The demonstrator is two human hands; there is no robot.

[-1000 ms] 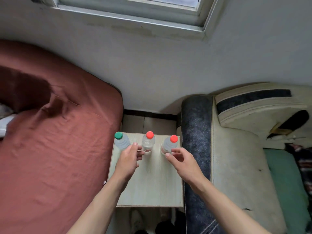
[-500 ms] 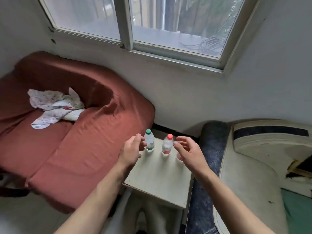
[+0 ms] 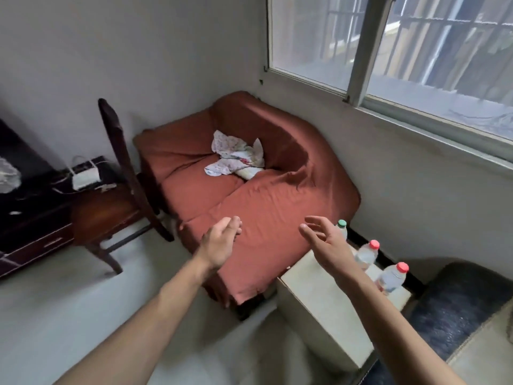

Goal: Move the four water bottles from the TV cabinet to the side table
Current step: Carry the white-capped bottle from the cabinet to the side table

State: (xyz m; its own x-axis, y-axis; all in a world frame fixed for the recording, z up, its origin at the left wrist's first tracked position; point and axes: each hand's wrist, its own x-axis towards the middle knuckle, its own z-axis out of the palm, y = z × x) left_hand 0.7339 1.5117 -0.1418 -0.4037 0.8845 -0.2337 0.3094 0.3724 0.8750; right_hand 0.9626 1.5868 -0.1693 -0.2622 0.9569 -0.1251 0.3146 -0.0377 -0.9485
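Both hands' fingers (image 3: 311,232) are hanging loosely spread, empty; three clear plastic water bottles (image 3: 366,255) are standing just beyond the right fingers on the pale wooden bench (image 3: 319,307).

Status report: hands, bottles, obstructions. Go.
Left hand open, empty. Right hand open, empty. Three water bottles upright on side table: green cap, two red caps. Fourth bottle not in view. Nothing in the way.

**Empty hands raised, three bottles on the desk**

Both hands are held up, empty, with fingers loosely spread: the left hand (image 3: 222,243) over the red sofa (image 3: 266,207), the right hand (image 3: 326,243) above the pale desk (image 3: 327,309). Three bottles are seen upright along the desk's far edge: a green-capped bottle (image 3: 342,227) and two red-capped bottles (image 3: 367,252) (image 3: 391,277). A wooden chair (image 3: 111,207) is seen left of the sofa.
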